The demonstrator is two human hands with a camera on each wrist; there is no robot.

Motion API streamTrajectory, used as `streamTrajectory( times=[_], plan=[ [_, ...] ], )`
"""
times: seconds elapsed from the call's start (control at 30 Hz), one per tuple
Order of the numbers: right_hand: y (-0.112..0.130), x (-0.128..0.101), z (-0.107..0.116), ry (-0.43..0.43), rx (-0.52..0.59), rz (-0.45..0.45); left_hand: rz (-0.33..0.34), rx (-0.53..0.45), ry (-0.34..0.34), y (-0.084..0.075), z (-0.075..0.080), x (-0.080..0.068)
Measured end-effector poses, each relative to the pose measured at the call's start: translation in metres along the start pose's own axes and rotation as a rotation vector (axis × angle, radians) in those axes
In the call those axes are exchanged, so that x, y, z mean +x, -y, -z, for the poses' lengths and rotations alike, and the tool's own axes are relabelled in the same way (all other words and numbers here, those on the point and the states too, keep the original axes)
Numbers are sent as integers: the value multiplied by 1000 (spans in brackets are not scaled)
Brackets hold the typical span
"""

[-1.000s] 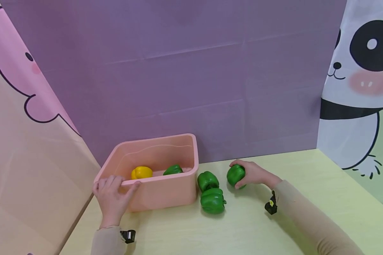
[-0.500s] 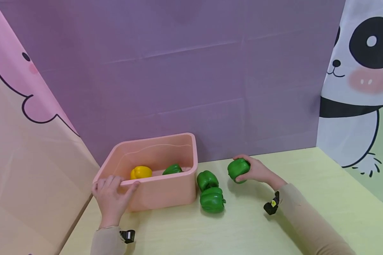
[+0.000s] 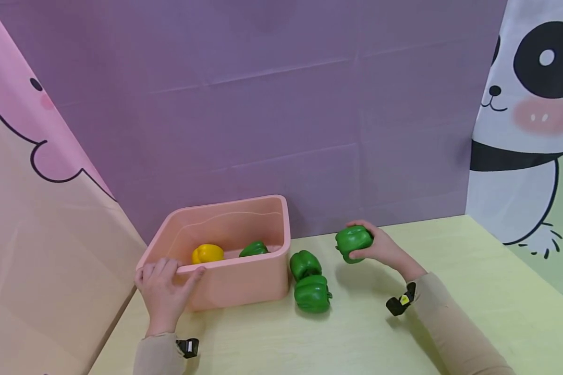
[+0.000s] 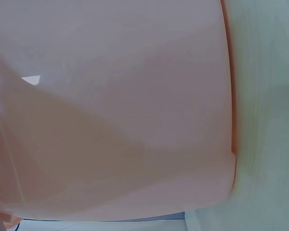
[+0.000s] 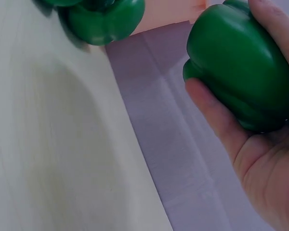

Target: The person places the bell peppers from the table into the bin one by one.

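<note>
My right hand (image 3: 377,246) grips a green bell pepper (image 3: 353,243) and holds it just above the pale table, right of the pink tub (image 3: 234,284). In the right wrist view the held pepper (image 5: 241,65) sits in my palm with my thumb under it. My left hand (image 3: 164,285) grips the tub's front left rim, fingers over the edge and thumb on the outer wall. Inside the tub lie a yellow pepper (image 3: 207,253) and a green pepper (image 3: 254,249). The left wrist view shows only the tub's pink wall (image 4: 115,110).
Two more green peppers (image 3: 305,264) (image 3: 312,294) lie on the table against the tub's right side. A purple backdrop (image 3: 281,104) stands close behind, with cartoon panels at left and right. The table (image 3: 474,291) stretches on to the right.
My right hand has lifted the green pepper off the table and raised it slightly up and to the right. My left hand has stayed on the tub's rim.
</note>
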State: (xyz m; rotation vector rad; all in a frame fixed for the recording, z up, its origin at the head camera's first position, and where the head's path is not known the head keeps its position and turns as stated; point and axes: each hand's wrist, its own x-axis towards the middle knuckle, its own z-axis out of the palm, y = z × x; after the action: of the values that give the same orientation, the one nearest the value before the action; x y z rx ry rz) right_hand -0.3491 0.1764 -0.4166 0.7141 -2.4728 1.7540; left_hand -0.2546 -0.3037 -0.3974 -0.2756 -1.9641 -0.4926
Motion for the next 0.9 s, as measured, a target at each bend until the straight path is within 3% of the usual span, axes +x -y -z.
streamTrajectory(
  times=[0.33, 0.9],
  plan=[
    [6, -3, 0, -11, 70, 13, -4, 8, -12, 1, -1, -1],
    [12, -8, 3, -28, 36, 17, 5, -1, 11, 0, 3, -1]
  ],
)
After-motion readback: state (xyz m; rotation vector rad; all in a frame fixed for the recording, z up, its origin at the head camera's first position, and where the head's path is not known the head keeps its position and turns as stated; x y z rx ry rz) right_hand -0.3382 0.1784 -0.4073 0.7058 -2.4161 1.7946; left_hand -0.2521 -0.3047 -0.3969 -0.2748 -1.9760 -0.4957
